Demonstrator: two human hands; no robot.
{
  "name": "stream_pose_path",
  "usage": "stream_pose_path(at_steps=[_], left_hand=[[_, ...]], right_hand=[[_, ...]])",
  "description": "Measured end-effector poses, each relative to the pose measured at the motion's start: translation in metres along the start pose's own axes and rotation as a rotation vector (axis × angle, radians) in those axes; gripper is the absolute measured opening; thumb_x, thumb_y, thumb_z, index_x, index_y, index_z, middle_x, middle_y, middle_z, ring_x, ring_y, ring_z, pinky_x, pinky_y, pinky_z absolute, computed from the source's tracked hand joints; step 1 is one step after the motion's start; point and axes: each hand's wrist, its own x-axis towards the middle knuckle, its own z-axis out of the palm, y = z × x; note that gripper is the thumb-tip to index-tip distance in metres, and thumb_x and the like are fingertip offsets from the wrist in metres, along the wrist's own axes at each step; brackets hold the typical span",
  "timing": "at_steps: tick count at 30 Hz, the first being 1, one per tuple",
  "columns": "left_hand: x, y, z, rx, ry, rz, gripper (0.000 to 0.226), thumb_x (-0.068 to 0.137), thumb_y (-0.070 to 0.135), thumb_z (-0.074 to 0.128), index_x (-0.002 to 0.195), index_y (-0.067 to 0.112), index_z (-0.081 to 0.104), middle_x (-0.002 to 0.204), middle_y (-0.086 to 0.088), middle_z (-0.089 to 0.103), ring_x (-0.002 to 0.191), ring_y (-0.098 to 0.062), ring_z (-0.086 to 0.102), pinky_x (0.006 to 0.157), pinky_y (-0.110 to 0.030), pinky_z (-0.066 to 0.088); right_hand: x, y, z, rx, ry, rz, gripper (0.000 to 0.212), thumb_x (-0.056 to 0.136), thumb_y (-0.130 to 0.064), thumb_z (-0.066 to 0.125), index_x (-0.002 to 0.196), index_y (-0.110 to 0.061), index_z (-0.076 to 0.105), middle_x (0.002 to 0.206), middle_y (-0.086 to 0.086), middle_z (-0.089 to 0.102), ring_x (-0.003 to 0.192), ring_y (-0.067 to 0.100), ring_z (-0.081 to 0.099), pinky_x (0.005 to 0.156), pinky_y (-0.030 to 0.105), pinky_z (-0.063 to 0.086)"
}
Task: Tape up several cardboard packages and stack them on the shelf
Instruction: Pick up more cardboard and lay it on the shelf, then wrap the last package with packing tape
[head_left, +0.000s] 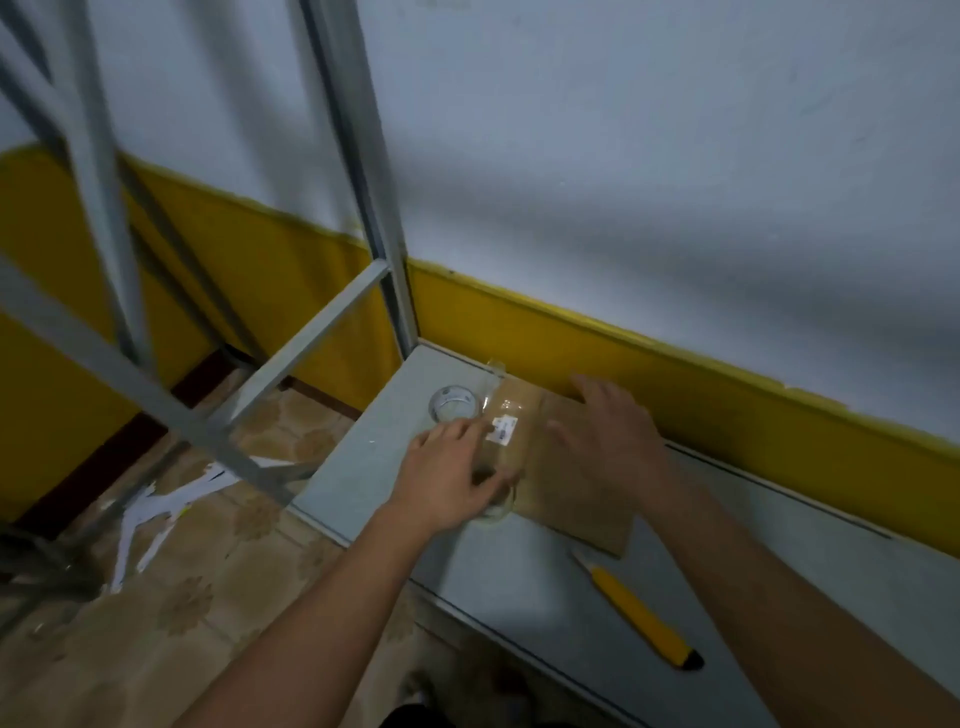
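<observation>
A flat brown cardboard package (576, 493) lies on the grey table (363, 467) close to the wall. A strip of clear tape (511, 415) runs across its left end, over a small white label. My left hand (452, 473) sits at that end and grips a clear tape roll (498, 512) that shows below the thumb. My right hand (608, 431) lies flat on the cardboard with its fingers spread. A second clear tape roll (453, 409) lies on the table just left of the package.
A yellow utility knife (641, 616) lies on the table near its front edge. Grey metal shelf posts and bars (363, 171) rise at the table's left corner. White paper scraps (161, 509) litter the tiled floor to the left. The wall is white above a yellow band.
</observation>
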Motion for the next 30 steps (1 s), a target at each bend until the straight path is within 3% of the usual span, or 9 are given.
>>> stream_pose_path(at_steps=[5,8,11,15,18,21,24,27,30], left_hand=[[0.019,-0.02,0.038,0.079,-0.255,0.296,0.07,0.075,0.078,0.064,0.132,0.038,0.057,0.135,0.01,0.056,0.128,-0.019,0.051,0.104,-0.038,0.039],[0.017,-0.039,0.061,0.177,-0.326,0.471,0.048,0.088,0.063,0.062,0.124,0.032,0.066,0.133,0.013,0.063,0.126,-0.014,0.056,0.106,-0.035,0.031],[0.015,-0.063,0.066,0.153,-0.319,0.513,0.027,0.101,0.042,0.052,0.115,0.03,0.071,0.116,0.01,0.073,0.109,-0.016,0.066,0.098,-0.035,0.031],[0.012,-0.099,0.053,0.05,-0.324,0.496,0.016,0.097,0.039,0.052,0.1,0.032,0.066,0.098,0.008,0.073,0.089,-0.019,0.066,0.091,-0.035,0.034],[0.009,-0.127,0.045,0.115,-0.378,0.467,0.016,0.093,0.04,0.05,0.083,0.03,0.059,0.086,0.005,0.069,0.081,-0.02,0.065,0.087,-0.036,0.035],[0.009,-0.15,0.035,0.275,-0.407,0.328,0.024,0.091,0.047,0.047,0.09,0.031,0.065,0.086,0.005,0.07,0.083,-0.018,0.066,0.093,-0.034,0.037],[0.018,-0.146,0.028,0.199,-0.312,0.171,0.035,0.092,0.063,0.045,0.09,0.032,0.061,0.081,0.01,0.066,0.081,-0.014,0.065,0.092,-0.036,0.041],[0.033,-0.112,0.031,-0.14,-0.215,0.111,0.024,0.099,0.051,0.061,0.102,0.028,0.066,0.104,0.014,0.064,0.09,-0.014,0.065,0.082,-0.032,0.047],[0.056,-0.066,0.042,-0.414,-0.33,0.037,0.029,0.101,0.019,0.063,0.129,0.013,0.064,0.126,0.002,0.065,0.113,-0.016,0.064,0.092,-0.026,0.047]], right_hand=[[-0.023,0.031,0.025,0.002,-0.082,0.198,0.06,0.1,-0.052,0.058,0.148,-0.02,0.046,0.146,0.009,0.05,0.13,0.029,0.05,0.102,0.043,0.047],[-0.039,0.04,0.044,0.05,-0.186,0.341,0.052,0.103,-0.04,0.056,0.147,-0.014,0.05,0.144,0.012,0.054,0.124,0.03,0.054,0.097,0.044,0.051],[-0.047,0.043,0.059,0.002,-0.254,0.492,0.045,0.1,-0.037,0.053,0.141,-0.018,0.054,0.134,0.011,0.057,0.123,0.031,0.052,0.098,0.044,0.049],[-0.048,0.041,0.073,0.059,-0.303,0.647,0.051,0.097,-0.032,0.052,0.147,-0.024,0.05,0.141,0.008,0.053,0.13,0.031,0.048,0.106,0.043,0.043],[-0.048,0.041,0.081,0.071,-0.29,0.673,0.047,0.096,-0.029,0.055,0.143,-0.021,0.054,0.138,0.01,0.056,0.127,0.032,0.052,0.102,0.041,0.046],[-0.044,0.044,0.085,0.099,-0.26,0.713,0.042,0.095,-0.027,0.057,0.135,-0.013,0.057,0.133,0.015,0.055,0.121,0.034,0.054,0.099,0.042,0.05],[-0.045,0.05,0.09,0.229,-0.184,0.821,0.049,0.093,-0.018,0.058,0.14,-0.006,0.048,0.133,0.022,0.051,0.121,0.039,0.054,0.1,0.044,0.05],[-0.049,0.055,0.091,0.394,-0.102,0.893,0.067,0.091,-0.015,0.064,0.152,-0.006,0.037,0.14,0.025,0.05,0.128,0.042,0.051,0.104,0.043,0.047],[-0.052,0.059,0.09,0.524,-0.038,0.921,0.07,0.093,-0.016,0.066,0.155,-0.007,0.035,0.144,0.022,0.054,0.129,0.038,0.054,0.099,0.039,0.048]])
